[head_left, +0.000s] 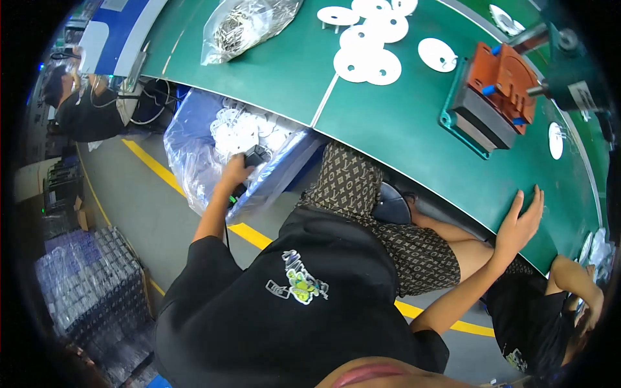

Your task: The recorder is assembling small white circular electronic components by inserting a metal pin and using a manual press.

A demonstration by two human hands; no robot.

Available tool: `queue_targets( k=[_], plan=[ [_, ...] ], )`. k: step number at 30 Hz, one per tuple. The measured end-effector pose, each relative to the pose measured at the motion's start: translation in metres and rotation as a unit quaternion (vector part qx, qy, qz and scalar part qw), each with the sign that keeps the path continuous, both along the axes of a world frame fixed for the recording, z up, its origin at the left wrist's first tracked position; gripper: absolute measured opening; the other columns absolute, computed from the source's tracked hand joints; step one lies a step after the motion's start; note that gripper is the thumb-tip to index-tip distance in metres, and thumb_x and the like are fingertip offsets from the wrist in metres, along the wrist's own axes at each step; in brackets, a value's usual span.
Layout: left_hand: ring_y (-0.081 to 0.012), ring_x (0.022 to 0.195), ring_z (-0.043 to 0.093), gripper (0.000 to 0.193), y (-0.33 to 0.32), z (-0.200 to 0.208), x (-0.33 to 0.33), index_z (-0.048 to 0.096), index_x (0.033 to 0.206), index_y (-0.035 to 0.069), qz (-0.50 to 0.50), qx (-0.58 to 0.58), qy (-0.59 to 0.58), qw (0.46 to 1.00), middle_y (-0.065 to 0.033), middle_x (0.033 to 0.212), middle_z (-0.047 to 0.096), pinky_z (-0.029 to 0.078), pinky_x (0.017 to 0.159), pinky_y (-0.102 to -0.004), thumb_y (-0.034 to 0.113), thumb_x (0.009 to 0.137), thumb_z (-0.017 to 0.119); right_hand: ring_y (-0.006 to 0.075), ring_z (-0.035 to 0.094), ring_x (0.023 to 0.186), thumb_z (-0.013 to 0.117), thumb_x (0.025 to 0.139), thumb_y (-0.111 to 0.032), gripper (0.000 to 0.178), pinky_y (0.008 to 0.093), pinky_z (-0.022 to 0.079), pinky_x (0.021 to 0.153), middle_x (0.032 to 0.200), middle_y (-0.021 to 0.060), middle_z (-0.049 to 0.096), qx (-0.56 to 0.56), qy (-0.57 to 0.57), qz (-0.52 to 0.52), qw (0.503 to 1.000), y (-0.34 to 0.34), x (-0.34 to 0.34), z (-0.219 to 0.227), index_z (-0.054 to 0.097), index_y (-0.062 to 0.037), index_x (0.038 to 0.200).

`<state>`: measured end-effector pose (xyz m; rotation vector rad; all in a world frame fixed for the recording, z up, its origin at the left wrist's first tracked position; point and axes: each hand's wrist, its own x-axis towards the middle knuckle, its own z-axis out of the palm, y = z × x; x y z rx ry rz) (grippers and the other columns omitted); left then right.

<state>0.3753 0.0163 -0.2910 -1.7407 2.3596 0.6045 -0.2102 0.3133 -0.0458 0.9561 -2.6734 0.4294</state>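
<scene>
Over a bin lined with clear plastic (187, 152), my left hand (237, 171) has its fingers closed at a small dark box-shaped object (256, 154); its exact kind is not clear. Beneath it lies a heap of white plastic parts (236, 132). A small black item with a green spot (234, 199) shows at my left wrist, a thin cable hanging below. My right hand (521, 223) rests open at the near edge of the green table (401, 129), fingers stretched, holding nothing. Ahead of it stands an orange fixture (501, 84) on a dark block.
White round discs (362, 45) lie grouped at the far middle, and a single disc (437, 55) is near the fixture. A clear bag of metal pins (242, 29) sits far left. Dark green machinery (579, 77) overhangs the right. Another person (530, 317) sits at the right; wrapped stacked goods (94, 278) stand left.
</scene>
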Motion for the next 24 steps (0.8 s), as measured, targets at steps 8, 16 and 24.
queue_targets(
  k=[8,16,24],
  plan=[
    [-0.0397,0.109,0.058,0.055,-0.06,0.054,-0.07,0.063,0.115,0.003,0.111,0.143,-0.13,0.975,-0.0218,0.117,0.062,0.048,0.089,-0.0472,0.05,0.088,0.053,0.0349,0.04,0.131,0.047,0.098,-0.034,0.048,0.0427,0.029,0.109,0.14,0.0196,0.044,-0.02,-0.013,0.031,0.999,0.002,-0.003,-0.009,0.048,-0.002,0.134],
    [-0.0536,0.138,0.009,0.133,-0.112,-0.057,0.021,0.017,0.148,0.001,0.318,0.072,-0.094,0.941,-0.0329,0.149,0.011,0.023,0.11,-0.0587,0.076,0.054,0.072,0.0336,0.042,0.13,0.047,0.098,-0.03,0.047,0.0405,0.028,0.109,0.139,0.0219,0.045,-0.044,-0.041,0.054,0.997,0.003,-0.014,-0.006,0.048,0.0022,0.133],
    [-0.0547,0.129,0.027,0.078,-0.114,-0.102,0.028,0.047,0.135,0.012,0.212,0.029,-0.111,0.971,-0.0405,0.139,0.024,0.04,0.096,-0.0605,0.049,0.07,0.07,0.0332,0.043,0.128,0.048,0.098,-0.026,0.045,0.04,0.029,0.109,0.137,0.0218,0.048,-0.052,-0.049,0.024,0.997,0.01,-0.016,-0.005,0.048,0.0034,0.132]
  ],
)
